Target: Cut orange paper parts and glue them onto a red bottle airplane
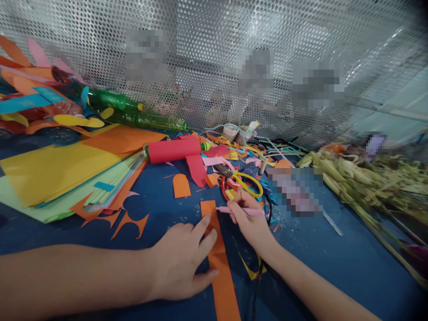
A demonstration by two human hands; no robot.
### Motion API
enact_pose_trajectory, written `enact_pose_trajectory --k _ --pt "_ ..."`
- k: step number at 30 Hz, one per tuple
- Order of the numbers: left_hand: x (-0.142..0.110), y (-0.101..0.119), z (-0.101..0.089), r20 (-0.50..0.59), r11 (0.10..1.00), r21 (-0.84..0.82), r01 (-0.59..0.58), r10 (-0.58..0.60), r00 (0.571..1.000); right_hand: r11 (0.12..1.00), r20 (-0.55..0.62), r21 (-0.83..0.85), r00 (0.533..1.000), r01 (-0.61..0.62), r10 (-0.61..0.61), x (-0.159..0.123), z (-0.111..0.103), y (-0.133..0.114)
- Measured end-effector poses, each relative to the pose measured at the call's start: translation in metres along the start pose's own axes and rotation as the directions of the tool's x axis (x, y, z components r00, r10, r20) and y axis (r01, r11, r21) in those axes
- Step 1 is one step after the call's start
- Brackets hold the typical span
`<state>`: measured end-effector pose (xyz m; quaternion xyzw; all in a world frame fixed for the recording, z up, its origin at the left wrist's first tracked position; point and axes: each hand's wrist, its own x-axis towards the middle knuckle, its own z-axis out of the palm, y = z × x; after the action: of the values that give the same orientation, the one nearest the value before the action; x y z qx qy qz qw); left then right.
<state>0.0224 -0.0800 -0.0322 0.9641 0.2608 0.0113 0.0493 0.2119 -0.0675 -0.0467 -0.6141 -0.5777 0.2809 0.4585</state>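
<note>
An orange paper strip (223, 272) lies lengthwise on the blue table in front of me. My left hand (182, 258) rests with fingers spread, its fingertips pressing on the strip. In my right hand (249, 220) a pink pen (254, 211) is pinched, its tip at the strip's right edge near the far end. Just beyond that hand lie yellow-handled scissors (249, 183). A rounded orange paper piece (182, 186) sits left of the strip's far end. Farther off is a bottle wrapped in red paper (174, 150).
Coloured paper sheets (63, 165) and orange offcuts (132, 225) lie at left. Green plastic bottles (143, 119) and paper-decorated bottle models stand behind them. Paper scraps cover the back middle. Corn husks (354, 174) are heaped at right, and a perforated metal screen (207, 49) rises behind.
</note>
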Motion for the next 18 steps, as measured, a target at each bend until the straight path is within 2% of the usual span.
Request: enact_pose_trajectory --k 5,12,18 --pt "0.0006 -0.0003 -0.0002 -0.006 1.0 0.003 -0.006 0.006 1.0 0.998 -0.019 0.054 1.0 -0.014 0.015 -0.0004 -0.0007 0.0021" --pt "0.0007 -0.0008 -0.0004 -0.01 1.0 -0.022 0.002 -0.002 1.0 0.998 0.014 0.066 1.0 -0.014 0.013 0.0004 0.0007 0.0061" --pt "0.0003 -0.0011 0.0013 -0.024 0.999 -0.03 0.011 -0.011 1.0 0.998 0.008 -0.042 0.999 0.039 -0.039 0.0011 0.0004 -0.0015"
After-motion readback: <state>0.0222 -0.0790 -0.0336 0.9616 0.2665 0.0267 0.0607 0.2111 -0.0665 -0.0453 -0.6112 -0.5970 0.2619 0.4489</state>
